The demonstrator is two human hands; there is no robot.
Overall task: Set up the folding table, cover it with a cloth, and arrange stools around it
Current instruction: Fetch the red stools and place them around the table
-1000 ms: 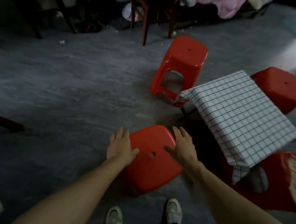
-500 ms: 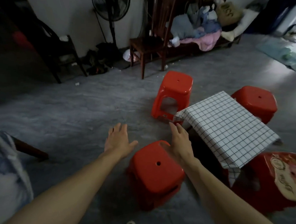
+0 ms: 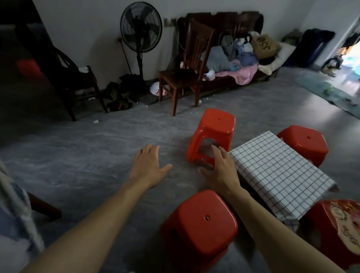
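Note:
A low folding table under a white checked cloth [image 3: 278, 175] stands at centre right. Red plastic stools surround it: a near stool [image 3: 200, 227] below my hands, a far-left stool [image 3: 214, 132], a far-right stool [image 3: 304, 143], and a stool with a printed label on its seat [image 3: 343, 228] at the right edge. My left hand [image 3: 148, 166] hovers open over the floor, holding nothing. My right hand [image 3: 221, 169] is open too, fingers spread, just left of the cloth's corner and above the near stool, touching neither.
A dark wooden chair [image 3: 183, 72] and a standing fan [image 3: 140, 37] stand by the back wall. A bench piled with clothes [image 3: 240, 59] runs along it. Another dark chair [image 3: 76, 80] sits at left. Grey floor [image 3: 78, 150] lies open to the left.
Both hands have let go of the near stool and lifted away from it. The view has tilted up, so more of the room and back wall shows.

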